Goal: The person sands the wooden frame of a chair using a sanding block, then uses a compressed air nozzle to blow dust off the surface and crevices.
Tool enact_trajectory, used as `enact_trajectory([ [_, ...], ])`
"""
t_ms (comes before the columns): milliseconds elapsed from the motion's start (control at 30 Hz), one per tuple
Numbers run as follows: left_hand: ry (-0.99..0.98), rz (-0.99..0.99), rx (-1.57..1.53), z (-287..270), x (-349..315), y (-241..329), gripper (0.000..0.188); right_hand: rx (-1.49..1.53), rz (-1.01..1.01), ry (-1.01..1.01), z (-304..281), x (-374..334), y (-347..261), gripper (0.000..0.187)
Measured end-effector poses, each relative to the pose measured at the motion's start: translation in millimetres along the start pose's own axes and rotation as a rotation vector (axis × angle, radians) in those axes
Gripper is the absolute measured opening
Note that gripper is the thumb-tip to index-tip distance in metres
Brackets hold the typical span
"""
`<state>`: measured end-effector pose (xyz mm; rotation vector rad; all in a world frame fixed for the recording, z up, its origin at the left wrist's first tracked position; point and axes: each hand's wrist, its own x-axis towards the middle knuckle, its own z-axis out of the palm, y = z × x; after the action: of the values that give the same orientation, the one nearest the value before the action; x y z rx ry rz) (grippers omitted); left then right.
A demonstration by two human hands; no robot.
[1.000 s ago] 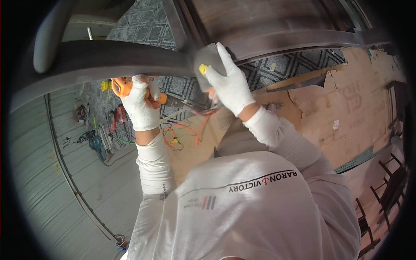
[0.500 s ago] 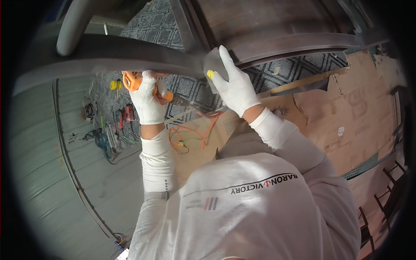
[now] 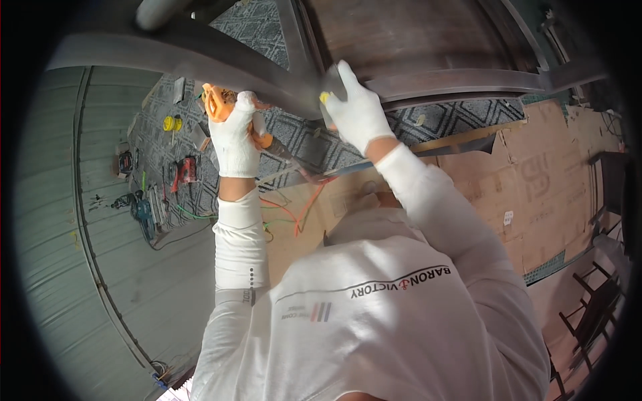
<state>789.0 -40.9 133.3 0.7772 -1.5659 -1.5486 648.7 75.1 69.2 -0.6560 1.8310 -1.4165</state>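
My left hand [image 3: 234, 142], in a white knit glove, is closed around an orange power tool [image 3: 217, 103]. The tool sits just below a long dark wooden rail [image 3: 180, 57]; whether they touch is hidden. My right hand [image 3: 361, 113], gloved the same way, is at the joint where that rail meets a dark wooden frame [image 3: 455, 83]. A grey flat piece [image 3: 332, 83], blurred, lies under its fingers against the wood. By the thumb tip shows a small yellow spot [image 3: 325, 97]. The right forefinger points up along the wood.
Below lies a grey patterned carpet [image 3: 435, 123] beside brown cardboard sheets [image 3: 535, 167]. Left are a yellow spool [image 3: 172, 123], a red tool [image 3: 186, 171] and a teal power tool [image 3: 142, 214]. An orange cord [image 3: 301, 210] runs near my left forearm. Dark chairs [image 3: 592, 301] stand at the right.
The view has shifted, so the rail and both hands sit slightly higher in the picture. The orange tool shows more from under the rail. Both hands keep their holds.
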Motion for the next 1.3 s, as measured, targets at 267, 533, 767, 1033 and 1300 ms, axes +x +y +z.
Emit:
enact_trajectory([
  [267, -0.026, 0.006, -0.019, 0, 2, 4, 0.020, 0.113, 0.023, 0.017, 2, -13, 7, 0.071],
  [533, -0.019, 0.024, -0.021, -1, -1, 3, 0.025, 0.724, -0.025, -0.095, 0, -47, -34, 0.077],
  [767, -0.051, 0.011, 0.019, -4, -1, 6, 0.028, 0.252, -0.013, 0.045, 12, -25, 23, 0.073],
  [1033, 0.089, 0.001, -0.041, 5, -1, 2, 0.022, 0.806, -0.095, -0.190, -8, -54, -85, 0.080],
  [1300, -0.031, -0.010, 0.045, 2, -6, 8, 0.020, -0.169, -0.367, 0.226, 15, -18, 42, 0.068],
])
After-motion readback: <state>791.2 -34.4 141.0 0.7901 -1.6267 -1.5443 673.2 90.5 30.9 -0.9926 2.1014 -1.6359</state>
